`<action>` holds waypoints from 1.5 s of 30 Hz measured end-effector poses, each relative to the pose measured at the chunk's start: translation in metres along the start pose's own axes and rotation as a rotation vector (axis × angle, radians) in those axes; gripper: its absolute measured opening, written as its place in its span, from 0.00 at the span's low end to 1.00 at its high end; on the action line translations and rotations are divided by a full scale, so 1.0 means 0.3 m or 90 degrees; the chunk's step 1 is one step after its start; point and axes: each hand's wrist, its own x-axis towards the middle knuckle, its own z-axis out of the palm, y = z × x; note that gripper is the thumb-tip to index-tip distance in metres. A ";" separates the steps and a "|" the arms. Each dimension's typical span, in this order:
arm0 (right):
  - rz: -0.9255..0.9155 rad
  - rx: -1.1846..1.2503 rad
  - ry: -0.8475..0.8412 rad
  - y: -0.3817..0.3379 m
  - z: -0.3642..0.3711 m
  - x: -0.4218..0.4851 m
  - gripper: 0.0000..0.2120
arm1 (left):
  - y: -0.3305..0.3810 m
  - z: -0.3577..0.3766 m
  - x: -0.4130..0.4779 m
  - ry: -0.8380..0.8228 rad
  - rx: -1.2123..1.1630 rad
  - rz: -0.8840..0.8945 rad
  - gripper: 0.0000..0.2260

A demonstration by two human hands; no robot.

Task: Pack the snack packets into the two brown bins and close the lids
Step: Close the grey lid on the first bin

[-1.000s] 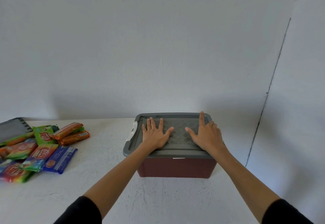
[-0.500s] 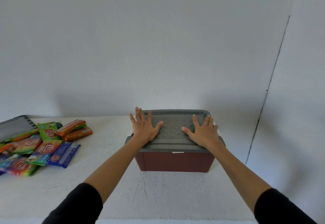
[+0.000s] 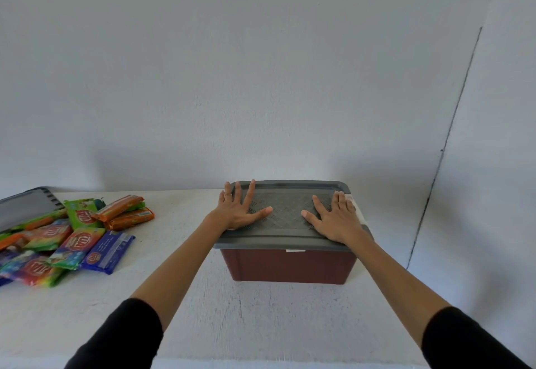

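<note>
The left hand (image 3: pixel 237 212) and right hand (image 3: pixel 338 220) lie flat with straight, spread fingers, holding nothing, pressing the gray lid (image 3: pixel 287 209) at its 2 ends. Under the lid stands the brown bin (image 3: pixel 290 265). Snack packets (image 3: pixel 78 238) lie heaped well left of the left hand, on the table (image 3: pixel 261 316).

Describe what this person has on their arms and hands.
Plain black sleeves: the left sleeve and right sleeve each end partway up the arm, leaving the forearms bare. The left hand and right hand wear no gloves, and no watch or bracelet shows at either wrist.
</note>
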 end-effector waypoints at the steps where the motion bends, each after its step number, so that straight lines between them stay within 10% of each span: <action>1: -0.002 -0.001 -0.002 -0.001 -0.001 0.001 0.33 | 0.002 0.000 -0.001 0.003 -0.004 -0.002 0.61; 7: -0.031 0.002 0.004 -0.008 -0.007 -0.007 0.32 | 0.061 0.029 -0.032 -0.027 0.008 0.010 0.36; 19: -0.170 0.071 0.137 -0.039 0.034 -0.182 0.24 | 0.135 0.076 -0.158 0.072 -0.036 0.139 0.23; 29: -0.265 -0.045 0.183 0.010 0.047 -0.195 0.50 | 0.109 0.076 -0.174 0.106 0.096 0.198 0.41; 45: -0.254 -0.049 0.210 0.033 0.029 0.033 0.40 | 0.085 0.048 0.041 0.138 0.107 0.219 0.43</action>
